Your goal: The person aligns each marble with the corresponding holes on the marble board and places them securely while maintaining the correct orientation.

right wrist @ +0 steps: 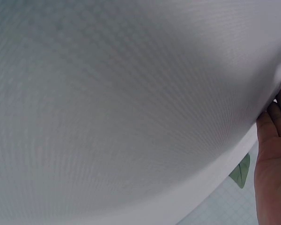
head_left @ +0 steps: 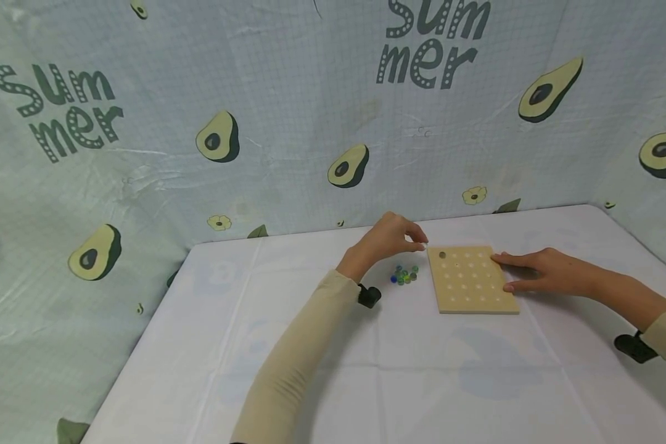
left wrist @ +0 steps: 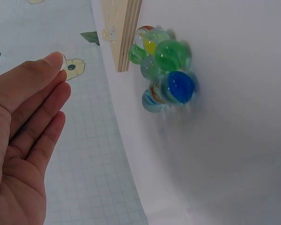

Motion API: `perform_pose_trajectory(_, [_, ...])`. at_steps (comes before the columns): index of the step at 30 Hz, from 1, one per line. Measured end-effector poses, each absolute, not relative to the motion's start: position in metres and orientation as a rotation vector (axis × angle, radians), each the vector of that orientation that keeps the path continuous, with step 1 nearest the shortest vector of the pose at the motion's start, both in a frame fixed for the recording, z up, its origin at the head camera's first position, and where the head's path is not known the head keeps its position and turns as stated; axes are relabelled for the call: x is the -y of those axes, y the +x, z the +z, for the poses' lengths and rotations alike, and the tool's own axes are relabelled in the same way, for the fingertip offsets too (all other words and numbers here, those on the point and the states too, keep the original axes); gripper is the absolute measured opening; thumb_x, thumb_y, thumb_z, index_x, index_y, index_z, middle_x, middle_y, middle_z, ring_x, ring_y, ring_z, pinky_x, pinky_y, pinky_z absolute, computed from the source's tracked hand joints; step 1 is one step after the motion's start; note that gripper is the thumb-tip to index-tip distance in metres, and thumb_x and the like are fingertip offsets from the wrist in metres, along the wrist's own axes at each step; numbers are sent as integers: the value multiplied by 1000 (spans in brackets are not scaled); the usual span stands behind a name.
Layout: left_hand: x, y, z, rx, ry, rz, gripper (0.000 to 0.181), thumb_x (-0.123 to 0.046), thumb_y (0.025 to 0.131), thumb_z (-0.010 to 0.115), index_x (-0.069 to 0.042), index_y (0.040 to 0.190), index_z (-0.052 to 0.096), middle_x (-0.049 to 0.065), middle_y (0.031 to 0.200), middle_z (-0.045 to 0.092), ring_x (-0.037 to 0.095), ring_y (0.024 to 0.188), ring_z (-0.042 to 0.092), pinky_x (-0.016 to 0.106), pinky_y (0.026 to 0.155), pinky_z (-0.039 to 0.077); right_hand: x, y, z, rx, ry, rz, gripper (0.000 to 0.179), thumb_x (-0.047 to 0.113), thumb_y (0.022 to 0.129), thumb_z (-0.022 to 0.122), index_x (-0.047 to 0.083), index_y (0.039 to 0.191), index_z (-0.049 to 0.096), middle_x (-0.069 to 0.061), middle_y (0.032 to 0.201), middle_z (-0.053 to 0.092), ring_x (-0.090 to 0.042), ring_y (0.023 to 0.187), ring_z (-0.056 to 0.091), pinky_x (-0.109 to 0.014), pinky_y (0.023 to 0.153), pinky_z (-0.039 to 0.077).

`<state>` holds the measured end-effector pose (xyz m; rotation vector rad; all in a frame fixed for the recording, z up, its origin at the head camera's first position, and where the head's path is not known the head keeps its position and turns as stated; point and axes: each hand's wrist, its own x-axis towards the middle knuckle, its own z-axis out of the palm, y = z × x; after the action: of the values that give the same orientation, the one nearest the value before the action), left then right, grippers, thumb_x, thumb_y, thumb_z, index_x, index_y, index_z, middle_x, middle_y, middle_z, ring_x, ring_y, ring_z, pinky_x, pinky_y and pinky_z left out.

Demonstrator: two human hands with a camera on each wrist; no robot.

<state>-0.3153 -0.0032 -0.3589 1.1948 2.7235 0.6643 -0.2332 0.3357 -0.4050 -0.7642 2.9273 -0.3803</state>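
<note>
My left hand (head_left: pixel 391 237) is raised by the far left corner of a square wooden board (head_left: pixel 477 301) with rows of round holes. Its thumb and fingertips pinch a small clear glass marble (left wrist: pixel 63 61), mostly hidden behind the thumb in the left wrist view. One dark-looking marble (head_left: pixel 442 254) sits in the board's far left corner hole. Below the left hand, loose glass marbles (left wrist: pixel 171 55) in green, blue and clear lie bunched on the table. My right hand (head_left: pixel 544 271) rests against the board's right edge, thumb and fingers extended and spread apart along it.
A white cloth covers the table (head_left: pixel 333 394), with faint creases. Behind it hangs a pale curtain (head_left: pixel 288 185) printed with avocados and lettering. Each wrist wears a small black camera (head_left: pixel 370 296). The marble cluster lies just left of the board.
</note>
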Motion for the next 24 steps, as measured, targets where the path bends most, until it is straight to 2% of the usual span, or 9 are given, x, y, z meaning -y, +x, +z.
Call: perform_pose_trajectory(24, [-35,-315,-378,-2805,1149,733,16,-22,95,75,-16,108,81,-7,100,77,3,92,65,13,79,47,-336,-234,-405,-2912,-734,-372,75,57,90,70,13,149,54,-21,145,55,-43,126,57,-58,96,50])
